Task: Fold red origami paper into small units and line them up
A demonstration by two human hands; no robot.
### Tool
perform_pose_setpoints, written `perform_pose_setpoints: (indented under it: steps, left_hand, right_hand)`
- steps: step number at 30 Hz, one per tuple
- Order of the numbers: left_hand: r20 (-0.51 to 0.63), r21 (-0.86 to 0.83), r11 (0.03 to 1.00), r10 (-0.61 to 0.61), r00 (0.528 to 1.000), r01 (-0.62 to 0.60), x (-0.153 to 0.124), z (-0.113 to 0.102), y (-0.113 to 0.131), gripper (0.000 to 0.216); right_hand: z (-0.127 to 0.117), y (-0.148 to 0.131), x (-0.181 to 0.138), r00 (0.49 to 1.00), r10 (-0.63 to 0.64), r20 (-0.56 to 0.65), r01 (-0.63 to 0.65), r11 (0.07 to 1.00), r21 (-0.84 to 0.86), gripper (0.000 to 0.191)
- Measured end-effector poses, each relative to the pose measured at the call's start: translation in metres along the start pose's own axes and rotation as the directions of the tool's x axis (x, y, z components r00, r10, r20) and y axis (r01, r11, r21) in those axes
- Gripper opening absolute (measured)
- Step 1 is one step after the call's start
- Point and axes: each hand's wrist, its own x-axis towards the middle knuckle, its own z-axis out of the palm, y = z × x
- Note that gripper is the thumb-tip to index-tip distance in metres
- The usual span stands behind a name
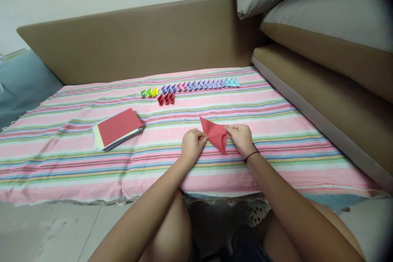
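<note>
A folded red paper sheet (215,134) lies on the striped pink cloth (276,131) in front of me. My left hand (192,144) pinches its left edge with fingers closed. My right hand (241,137), with a black band on the wrist, grips the paper's right corner, fingers curled. The paper forms a triangle with one point toward the back and one toward me.
A stack of coloured paper (118,129) with a red sheet on top lies to the left. A row of several small folded paper pieces (196,85) and three red ones (166,98) sit further back. Brown cushions (322,90) rise at right.
</note>
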Motion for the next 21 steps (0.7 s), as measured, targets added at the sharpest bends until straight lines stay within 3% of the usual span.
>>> perform_pose_setpoints:
  steps: [9,15,21]
  left_hand:
    - [0.034,0.225,0.974,0.008,0.999,-0.015,-0.0069,-0.0015,0.0075,0.030]
    - [0.083,0.264,0.962,0.048,0.995,-0.069,-0.0075,-0.0026,0.0081,0.028]
    - [0.115,0.304,0.952,0.004,0.993,-0.039,-0.0071,-0.0054,0.0102,0.031]
  right_hand:
    - [0.0003,-0.0009,-0.0011,1.000,0.006,-0.002,-0.006,1.000,-0.001,0.017]
    - [-0.0003,0.0019,0.0009,1.000,-0.006,-0.001,0.006,1.000,-0.015,0.018]
    - [-0.0002,0.0027,0.0018,1.000,-0.011,-0.002,0.011,1.000,-0.023,0.018]
